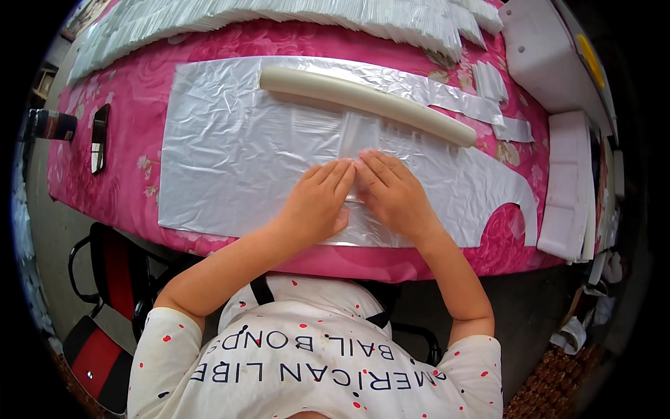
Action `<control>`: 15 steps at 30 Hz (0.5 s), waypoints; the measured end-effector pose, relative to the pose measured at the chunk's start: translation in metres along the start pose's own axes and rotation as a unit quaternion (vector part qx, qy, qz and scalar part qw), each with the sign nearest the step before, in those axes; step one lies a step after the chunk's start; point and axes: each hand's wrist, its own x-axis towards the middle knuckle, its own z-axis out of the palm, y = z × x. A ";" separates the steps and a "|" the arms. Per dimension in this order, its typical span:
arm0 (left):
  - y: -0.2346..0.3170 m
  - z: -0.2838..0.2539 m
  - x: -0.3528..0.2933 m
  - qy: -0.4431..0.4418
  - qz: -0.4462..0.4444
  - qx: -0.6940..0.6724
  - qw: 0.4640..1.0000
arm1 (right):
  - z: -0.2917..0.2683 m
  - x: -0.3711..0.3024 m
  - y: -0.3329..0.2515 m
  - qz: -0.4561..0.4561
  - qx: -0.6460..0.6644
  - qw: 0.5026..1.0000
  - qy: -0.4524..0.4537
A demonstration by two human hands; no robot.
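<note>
A large silvery-white plastic sheet (230, 146) lies creased across the table. On its middle is a narrow folded piece of clear plastic film (359, 133). My left hand (317, 199) rests on the sheet at the film, fingers stretched out side by side, thumb apart. From the other side my right hand (394, 195) presses on the film with long, slightly bent fingers. The fingertips of both hands meet over the film and hide its near part. Just beyond them a long cream-coloured tube (363, 101) lies slantwise on the sheet.
Stacks of folded white plastic (279, 12) line the far edge of the pink flowered tablecloth (132, 195). A phone (99, 140) and a dark jar (52, 126) are at left. White foam blocks (565, 185) stand at right, near loose plastic strips (513, 129). A red-black chair (105, 356) stands lower left.
</note>
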 end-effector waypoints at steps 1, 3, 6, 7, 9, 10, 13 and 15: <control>-0.001 -0.001 0.002 0.004 0.000 0.005 1.000 | -0.001 0.002 0.003 0.005 0.008 1.000 -0.013; -0.006 0.003 0.004 0.013 0.021 0.048 0.999 | -0.004 0.006 0.012 0.001 0.023 0.999 -0.027; -0.012 0.005 0.008 0.021 0.045 0.066 0.997 | -0.004 0.010 0.023 -0.021 0.036 0.999 -0.018; -0.013 0.005 0.008 0.022 0.053 0.064 0.996 | -0.003 0.011 0.023 -0.026 0.034 0.999 -0.006; -0.015 0.001 0.004 -0.011 0.077 0.019 0.997 | 0.000 0.009 0.024 -0.039 0.042 0.998 0.008; -0.016 -0.002 0.000 -0.028 0.090 -0.004 0.996 | 0.003 0.005 0.023 -0.047 0.052 0.998 0.008; -0.008 -0.009 -0.022 0.013 0.142 -0.021 0.990 | 0.004 -0.008 0.005 -0.056 0.080 0.995 0.018; -0.007 -0.015 -0.031 -0.029 0.115 -0.059 0.991 | 0.005 -0.018 -0.007 -0.056 0.100 0.993 0.023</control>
